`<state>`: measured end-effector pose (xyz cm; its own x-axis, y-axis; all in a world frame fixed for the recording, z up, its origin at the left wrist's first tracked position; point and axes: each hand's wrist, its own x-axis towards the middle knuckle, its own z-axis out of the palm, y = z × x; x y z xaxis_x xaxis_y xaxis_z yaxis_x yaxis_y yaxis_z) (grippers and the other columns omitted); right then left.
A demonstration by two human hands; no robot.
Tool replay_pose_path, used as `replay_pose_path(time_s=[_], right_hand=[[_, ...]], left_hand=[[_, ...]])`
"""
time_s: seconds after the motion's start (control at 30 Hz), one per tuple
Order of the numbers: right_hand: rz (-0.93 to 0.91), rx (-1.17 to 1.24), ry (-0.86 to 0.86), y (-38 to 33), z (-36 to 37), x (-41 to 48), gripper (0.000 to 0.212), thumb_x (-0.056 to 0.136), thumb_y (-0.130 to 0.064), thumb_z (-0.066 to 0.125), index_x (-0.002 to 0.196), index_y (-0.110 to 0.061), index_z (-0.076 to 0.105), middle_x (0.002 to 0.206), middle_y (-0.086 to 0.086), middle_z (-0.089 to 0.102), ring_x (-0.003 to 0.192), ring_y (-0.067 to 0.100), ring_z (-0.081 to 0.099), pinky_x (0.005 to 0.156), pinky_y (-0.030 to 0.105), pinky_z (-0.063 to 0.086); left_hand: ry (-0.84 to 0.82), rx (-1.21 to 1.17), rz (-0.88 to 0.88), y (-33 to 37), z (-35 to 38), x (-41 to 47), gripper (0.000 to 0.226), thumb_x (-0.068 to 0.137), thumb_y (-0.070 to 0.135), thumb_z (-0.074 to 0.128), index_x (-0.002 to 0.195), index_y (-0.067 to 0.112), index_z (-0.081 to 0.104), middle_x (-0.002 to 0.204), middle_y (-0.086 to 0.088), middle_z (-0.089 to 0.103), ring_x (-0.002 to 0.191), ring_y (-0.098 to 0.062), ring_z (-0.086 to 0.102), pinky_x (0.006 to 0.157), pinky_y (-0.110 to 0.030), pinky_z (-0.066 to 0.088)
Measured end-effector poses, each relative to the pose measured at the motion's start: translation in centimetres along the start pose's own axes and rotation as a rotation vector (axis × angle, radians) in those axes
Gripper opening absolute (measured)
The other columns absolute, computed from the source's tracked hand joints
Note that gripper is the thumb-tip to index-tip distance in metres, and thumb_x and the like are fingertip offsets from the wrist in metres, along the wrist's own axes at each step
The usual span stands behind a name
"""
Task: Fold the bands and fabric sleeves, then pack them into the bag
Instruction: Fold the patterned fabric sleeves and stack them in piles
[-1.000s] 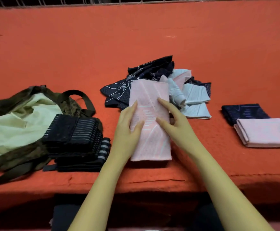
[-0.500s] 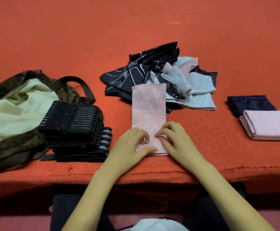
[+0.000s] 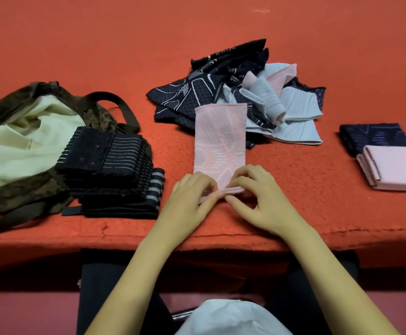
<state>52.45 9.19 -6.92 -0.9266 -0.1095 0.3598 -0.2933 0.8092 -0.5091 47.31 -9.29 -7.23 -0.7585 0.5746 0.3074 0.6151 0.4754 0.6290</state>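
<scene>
Now the pink sleeve (image 3: 221, 141) is pinched at its hem by left hand (image 3: 192, 198) and right hand (image 3: 263, 197), probably to be folded onto the half beyond them.

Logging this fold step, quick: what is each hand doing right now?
Left hand: pinching the near end of the pink sleeve, fingers curled on it.
Right hand: pinching the same near end beside it.
</scene>
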Motion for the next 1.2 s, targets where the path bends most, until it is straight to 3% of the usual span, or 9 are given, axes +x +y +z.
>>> replay_pose_path(time_s=[0.1, 0.2, 0.33, 0.5, 0.67, 0.73, 0.87, 1.0, 1.2], right_hand=[[-0.04, -0.038, 0.016, 0.1, 0.3, 0.2, 0.027, 0.09, -0.038, 0.051, 0.088, -0.014, 0.064, 0.094, -0.003, 0.059, 0.088, 0.018, 0.053, 0.078, 0.038, 0.045], [0.042, 0.03, 0.125, 0.2, -0.1, 0.0, 0.028, 0.093, -0.033, 0.044, 0.083, -0.011, 0.058, 0.079, -0.003, 0.055, 0.076, 0.017, 0.052, 0.07, 0.031, 0.041], [0.153, 0.071, 0.187, -0.1, -0.2, -0.2, 0.029, 0.092, -0.036, 0.042, 0.079, -0.013, 0.054, 0.069, -0.004, 0.054, 0.066, 0.012, 0.048, 0.062, 0.029, 0.035], [0.262, 0.085, 0.198, 0.4, 0.1, 1.4, 0.021, 0.092, -0.027, 0.056, 0.081, -0.01, 0.052, 0.074, -0.003, 0.047, 0.07, 0.012, 0.042, 0.064, 0.021, 0.025], [0.354, -0.034, 0.208, 0.6, 0.6, 2.7, 0.017, 0.091, -0.024, 0.061, 0.088, -0.008, 0.055, 0.082, 0.006, 0.056, 0.08, 0.026, 0.053, 0.065, 0.03, 0.027], [0.379, -0.082, 0.201, 0.6, 0.9, 3.2, 0.021, 0.09, -0.028, 0.061, 0.094, -0.007, 0.057, 0.09, 0.009, 0.059, 0.086, 0.029, 0.056, 0.07, 0.033, 0.032], [0.42, -0.148, 0.198, 0.6, 1.1, 3.7, 0.025, 0.091, -0.032, 0.058, 0.095, -0.007, 0.055, 0.094, 0.011, 0.06, 0.089, 0.033, 0.057, 0.073, 0.04, 0.039], [0.43, -0.146, 0.177, 0.6, 1.3, 4.0, 0.026, 0.093, -0.033, 0.055, 0.096, -0.007, 0.053, 0.095, 0.012, 0.058, 0.092, 0.034, 0.055, 0.072, 0.04, 0.038], [0.484, -0.18, 0.135, 0.7, 1.3, 4.3, 0.027, 0.094, -0.036, 0.051, 0.104, -0.011, 0.053, 0.103, 0.009, 0.055, 0.1, 0.031, 0.054, 0.072, 0.038, 0.039]], left_hand=[[0.04, 0.056, 0.005, 0.3, -0.2, -0.1, 0.019, 0.09, 0.05, 0.045, 0.089, 0.032, 0.049, 0.087, 0.017, 0.049, 0.083, -0.006, 0.044, 0.078, -0.031, 0.035], [0.043, 0.07, 0.026, 0.5, -0.2, -0.1, 0.023, 0.086, 0.047, 0.05, 0.093, 0.026, 0.053, 0.09, 0.018, 0.05, 0.085, -0.006, 0.046, 0.076, -0.027, 0.031], [0.078, -0.1, -0.089, 0.6, -0.6, -0.1, 0.018, 0.09, 0.039, 0.052, 0.091, 0.022, 0.057, 0.085, 0.013, 0.061, 0.084, -0.007, 0.057, 0.077, -0.03, 0.042], [0.116, 0.004, -0.328, 1.5, -0.4, 2.0, 0.028, 0.092, 0.04, 0.054, 0.075, 0.024, 0.039, 0.067, 0.005, 0.054, 0.074, -0.027, 0.055, 0.061, -0.034, 0.027], [0.172, 0.165, -0.407, 1.8, 1.1, 3.3, 0.026, 0.095, 0.043, 0.048, 0.086, 0.019, 0.043, 0.087, -0.009, 0.065, 0.086, -0.035, 0.058, 0.062, -0.034, 0.03], [0.22, 0.16, -0.397, 1.8, 1.5, 3.1, 0.023, 0.095, 0.039, 0.049, 0.099, 0.016, 0.049, 0.095, -0.009, 0.064, 0.091, -0.034, 0.058, 0.066, -0.036, 0.033], [0.371, 0.156, -0.26, 1.1, 1.7, 3.0, 0.04, 0.09, 0.026, 0.059, 0.125, 0.012, 0.049, 0.109, -0.01, 0.052, 0.097, -0.028, 0.048, 0.086, -0.036, 0.038], [0.298, 0.333, -0.07, 0.8, 2.4, 2.9, 0.029, 0.09, 0.033, 0.05, 0.113, 0.024, 0.065, 0.116, -0.002, 0.053, 0.093, -0.019, 0.04, 0.075, -0.033, 0.035], [0.173, 0.359, -0.129, 0.5, 2.6, 3.0, 0.046, 0.089, 0.049, 0.037, 0.12, 0.027, 0.064, 0.123, 0.003, 0.051, 0.098, -0.015, 0.034, 0.078, -0.031, 0.024]])
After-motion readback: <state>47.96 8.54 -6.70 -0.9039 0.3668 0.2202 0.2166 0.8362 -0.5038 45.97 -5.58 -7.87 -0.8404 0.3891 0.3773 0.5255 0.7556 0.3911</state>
